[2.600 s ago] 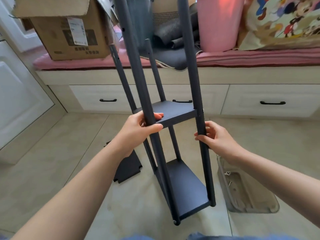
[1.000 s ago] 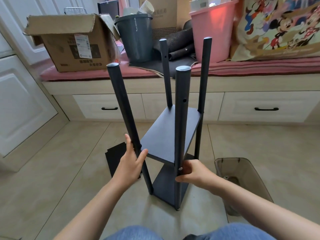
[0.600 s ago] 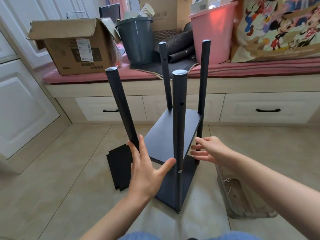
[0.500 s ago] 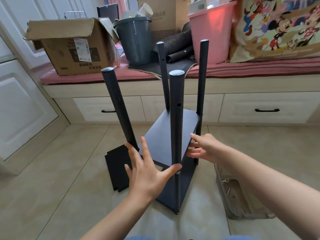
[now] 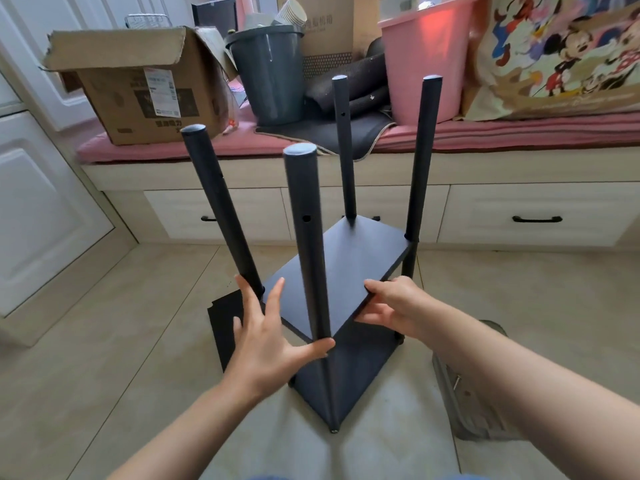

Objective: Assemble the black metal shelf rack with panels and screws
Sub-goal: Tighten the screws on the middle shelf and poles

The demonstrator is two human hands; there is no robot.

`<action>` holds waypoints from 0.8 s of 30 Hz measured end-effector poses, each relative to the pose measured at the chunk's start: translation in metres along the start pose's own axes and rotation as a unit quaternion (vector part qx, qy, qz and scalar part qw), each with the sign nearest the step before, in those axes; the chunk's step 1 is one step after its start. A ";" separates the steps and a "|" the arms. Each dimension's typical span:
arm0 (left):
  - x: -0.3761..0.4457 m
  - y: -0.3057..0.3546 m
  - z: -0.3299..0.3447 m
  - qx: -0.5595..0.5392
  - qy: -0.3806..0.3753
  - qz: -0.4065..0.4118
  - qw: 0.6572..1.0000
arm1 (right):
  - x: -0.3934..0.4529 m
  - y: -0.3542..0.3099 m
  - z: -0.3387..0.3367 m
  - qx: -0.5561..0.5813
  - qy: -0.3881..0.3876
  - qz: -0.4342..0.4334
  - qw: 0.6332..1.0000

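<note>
Tiled floor (image 5: 104,358) fills the lower view; a window-seat bench with a pink cushion (image 5: 519,133) and white drawers (image 5: 533,216) runs across the back. White cabinet door (image 5: 41,216) at left.

Black shelf rack (image 5: 339,265) stands upright on the floor mid-frame: four round posts rising, two panels fitted, upper panel (image 5: 346,271) about halfway up, lower panel (image 5: 349,379) near the floor. Near post (image 5: 306,237) has a visible screw hole; far post (image 5: 343,140) has one too. Post tops capped.

On the cushion, left to right: open cardboard box (image 5: 145,84), grey bucket (image 5: 270,74) with paper cups in it, rolled dark mats (image 5: 349,95), pink bin (image 5: 422,60), cartoon-print bag (image 5: 561,57).

Loose black panel (image 5: 225,327) lies flat on the floor just left of the rack, partly behind the left hand. Translucent plastic tray (image 5: 464,393) on the floor at right, mostly hidden by the right forearm; a screw or two visible inside.

Left hand (image 5: 266,337): fingers spread and straight, holding nothing, thumb tip at the near post, fingertips near the left post's base. Cannot tell if the palm touches.

Right hand (image 5: 394,306): fingers curled over the upper panel's right edge, thumb on top, gripping it.
</note>
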State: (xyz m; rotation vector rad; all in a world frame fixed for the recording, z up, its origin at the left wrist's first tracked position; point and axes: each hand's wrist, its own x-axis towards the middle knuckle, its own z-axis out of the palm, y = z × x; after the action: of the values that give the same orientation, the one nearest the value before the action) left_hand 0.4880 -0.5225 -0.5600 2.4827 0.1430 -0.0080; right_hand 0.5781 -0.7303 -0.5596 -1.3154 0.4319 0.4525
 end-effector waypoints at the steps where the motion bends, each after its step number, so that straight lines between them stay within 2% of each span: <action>1: -0.001 -0.004 -0.005 0.012 -0.002 0.008 1.000 | -0.003 0.003 0.003 0.009 -0.004 0.001 1.000; 3: -0.006 -0.006 -0.009 0.041 0.021 0.035 0.998 | -0.009 0.009 0.013 0.031 -0.005 0.000 1.000; 5: -0.012 0.000 -0.005 0.025 0.067 0.045 0.996 | -0.016 0.014 0.024 0.049 -0.001 0.006 0.999; 10: -0.013 0.007 -0.005 -0.104 0.114 -0.032 0.988 | -0.031 0.024 0.034 0.079 -0.011 0.019 0.997; 18: 0.000 0.004 -0.008 -0.121 0.070 -0.003 0.990 | -0.046 0.028 0.023 0.152 0.005 0.044 0.987; 21: 0.016 0.001 -0.012 -0.111 0.028 0.014 0.993 | -0.048 0.028 0.019 0.158 0.010 0.044 0.986; 24: 0.031 -0.003 -0.013 -0.138 0.023 0.011 0.990 | -0.049 0.029 0.016 0.147 0.007 0.044 0.988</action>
State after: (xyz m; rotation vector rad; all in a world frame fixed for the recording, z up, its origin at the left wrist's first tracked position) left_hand 0.5177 -0.5085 -0.5525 2.2093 0.1266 0.0741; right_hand 0.5215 -0.7126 -0.5536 -1.0168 0.5477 0.4345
